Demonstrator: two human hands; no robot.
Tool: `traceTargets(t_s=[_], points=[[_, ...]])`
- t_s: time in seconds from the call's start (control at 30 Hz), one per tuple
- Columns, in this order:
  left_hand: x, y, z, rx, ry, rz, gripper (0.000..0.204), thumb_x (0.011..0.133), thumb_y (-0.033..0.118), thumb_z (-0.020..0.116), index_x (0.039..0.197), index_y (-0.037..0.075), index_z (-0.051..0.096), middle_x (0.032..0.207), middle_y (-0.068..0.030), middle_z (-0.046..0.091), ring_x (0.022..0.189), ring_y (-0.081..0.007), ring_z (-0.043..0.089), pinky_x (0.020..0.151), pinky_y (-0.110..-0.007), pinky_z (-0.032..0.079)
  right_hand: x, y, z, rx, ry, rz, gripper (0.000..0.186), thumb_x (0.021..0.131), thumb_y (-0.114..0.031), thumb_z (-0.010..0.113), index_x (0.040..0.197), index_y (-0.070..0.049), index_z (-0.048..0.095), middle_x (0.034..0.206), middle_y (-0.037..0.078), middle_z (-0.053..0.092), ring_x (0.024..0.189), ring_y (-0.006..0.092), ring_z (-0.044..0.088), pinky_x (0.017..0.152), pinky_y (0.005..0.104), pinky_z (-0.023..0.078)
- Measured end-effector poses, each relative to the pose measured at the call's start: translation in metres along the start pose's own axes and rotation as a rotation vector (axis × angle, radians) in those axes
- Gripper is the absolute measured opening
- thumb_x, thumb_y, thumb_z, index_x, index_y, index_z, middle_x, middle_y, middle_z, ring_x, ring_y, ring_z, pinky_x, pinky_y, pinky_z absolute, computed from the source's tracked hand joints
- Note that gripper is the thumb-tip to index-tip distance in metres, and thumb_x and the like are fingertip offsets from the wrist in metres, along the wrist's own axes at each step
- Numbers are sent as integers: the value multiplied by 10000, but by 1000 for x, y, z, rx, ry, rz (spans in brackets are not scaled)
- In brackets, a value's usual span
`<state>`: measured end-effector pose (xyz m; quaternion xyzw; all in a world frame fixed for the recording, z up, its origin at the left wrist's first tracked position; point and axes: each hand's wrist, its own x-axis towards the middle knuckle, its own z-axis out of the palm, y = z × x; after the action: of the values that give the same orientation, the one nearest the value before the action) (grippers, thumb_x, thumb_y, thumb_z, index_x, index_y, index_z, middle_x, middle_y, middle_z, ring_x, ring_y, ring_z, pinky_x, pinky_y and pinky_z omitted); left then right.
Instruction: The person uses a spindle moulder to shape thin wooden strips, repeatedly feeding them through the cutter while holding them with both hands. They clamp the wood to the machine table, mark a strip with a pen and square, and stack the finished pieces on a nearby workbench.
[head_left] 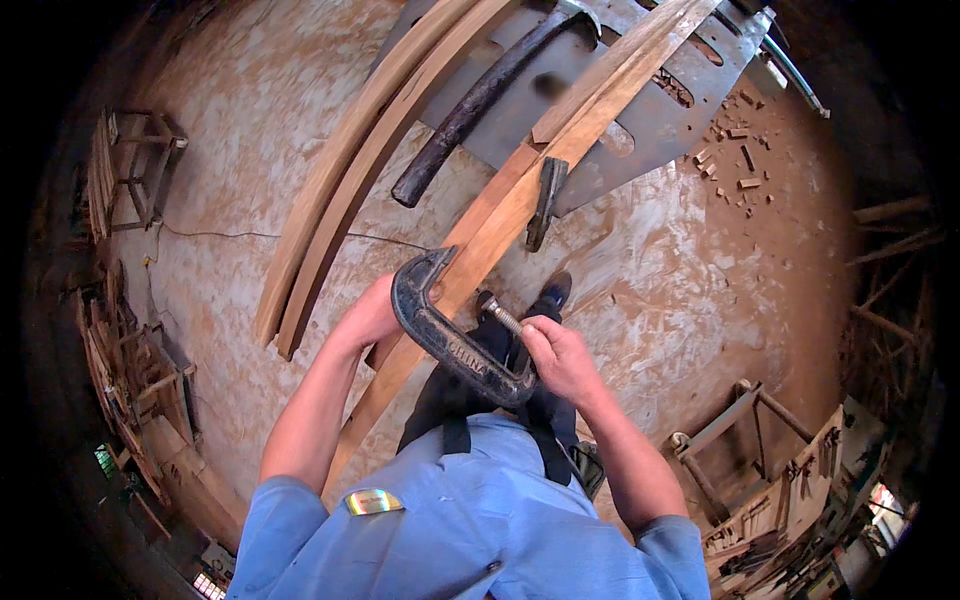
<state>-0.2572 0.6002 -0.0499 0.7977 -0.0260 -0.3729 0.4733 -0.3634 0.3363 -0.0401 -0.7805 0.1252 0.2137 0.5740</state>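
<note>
A black C-clamp (452, 340) lies across a long wooden beam (505, 225) made of strips laid side by side. My left hand (375, 310) is around the clamp's frame at its left corner; most of its fingers are hidden behind the frame, with a little skin showing inside the throat. My right hand (562, 358) is closed on the outer end of the clamp's threaded screw (503, 315). The screw's inner end is near the beam's right side, but contact cannot be made out. Farther up, a dark metal piece (546, 205) sits against the beam.
A slotted grey metal plate (590, 190) supports the beam's far part. Left of it are two curved wooden pieces (345, 180) and a dark-handled tool (455, 130). Wood offcuts (745, 160) litter the floor at right. A cable (230, 235) crosses the floor. Wooden frames (740, 440) stand around.
</note>
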Motion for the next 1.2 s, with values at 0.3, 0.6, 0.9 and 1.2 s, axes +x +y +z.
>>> traceTargets(t_s=[0.3, 0.6, 0.9, 1.2], points=[[-2, 2, 2, -79, 6, 28, 373, 907, 342, 656, 1045, -1, 613, 892, -30, 637, 839, -126, 547, 768, -312, 488, 5, -9, -4, -32, -18, -4, 268, 946, -260, 544, 1008, -19, 644, 771, 208, 637, 740, 329, 665, 682, 382, 504], [-3, -6, -2, -393, 111, -151, 248, 968, 176, 529, 1146, 42, 638, 980, -5, 647, 868, -122, 570, 803, -272, 493, 14, -13, -3, -108, 1, -34, 243, 938, -260, 569, 976, -34, 649, 808, 226, 646, 785, 391, 653, 685, 411, 506], [7, -4, -25, -795, -130, -319, 699, 938, 658, 378, 1174, 50, 630, 1012, -30, 667, 847, -112, 628, 719, -295, 542, 16, -28, -4, -341, -29, -2, 303, 938, -346, 555, 996, -58, 627, 851, 215, 668, 829, 402, 648, 705, 472, 512], [6, -2, -23, -693, -122, -202, 354, 921, 394, 611, 1029, 56, 613, 909, 10, 614, 723, -86, 585, 640, -268, 527, 10, -26, 6, -412, 6, 31, 319, 929, -370, 564, 1037, -74, 612, 910, 204, 678, 867, 399, 647, 730, 482, 515]])
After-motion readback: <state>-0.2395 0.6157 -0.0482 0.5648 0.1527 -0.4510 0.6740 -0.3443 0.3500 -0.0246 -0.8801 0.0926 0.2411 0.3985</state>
